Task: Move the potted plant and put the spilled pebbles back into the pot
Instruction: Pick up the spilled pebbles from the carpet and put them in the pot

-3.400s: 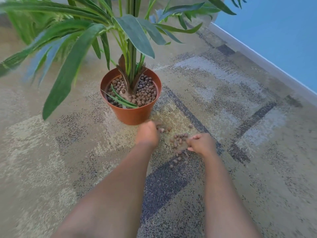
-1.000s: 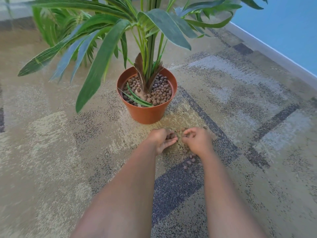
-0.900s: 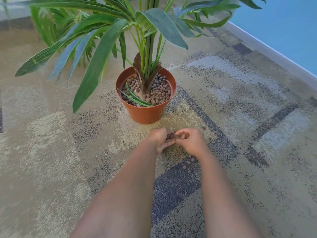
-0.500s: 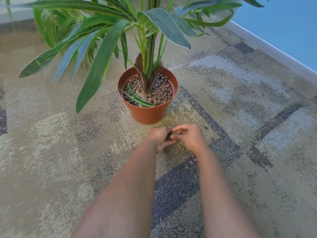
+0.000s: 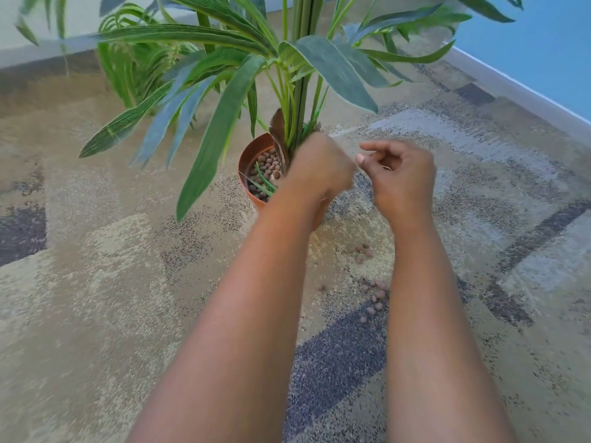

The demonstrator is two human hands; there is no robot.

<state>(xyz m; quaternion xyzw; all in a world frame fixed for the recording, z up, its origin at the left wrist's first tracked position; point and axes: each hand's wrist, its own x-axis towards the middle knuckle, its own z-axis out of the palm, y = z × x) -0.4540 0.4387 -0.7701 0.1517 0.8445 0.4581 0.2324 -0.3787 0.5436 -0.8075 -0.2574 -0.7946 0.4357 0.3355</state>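
The terracotta pot [image 5: 248,161] stands on the carpet, holding a tall green plant [image 5: 300,75] and brown pebbles [image 5: 268,166]. My left hand [image 5: 318,169] hovers over the pot's right half as a blurred fist, back toward me; whatever is inside it is hidden. Just right of the pot, my right hand [image 5: 399,174] is raised with its fingers loosely curled and nothing visible in them. Several spilled pebbles [image 5: 372,297] lie on the carpet between my forearms, and a smaller cluster of pebbles [image 5: 361,251] sits closer to the pot.
Patterned beige and grey carpet [image 5: 128,282] covers the floor. A white skirting board and blue wall [image 5: 543,75] run along the right. A second leafy plant [image 5: 134,71] stands behind on the left. Long leaves overhang the pot's left side.
Both hands rose from the spilled pebbles on the carpet toward the pot. The left hand, into which the right had passed pebbles, is now above the pot; the right has drawn apart.
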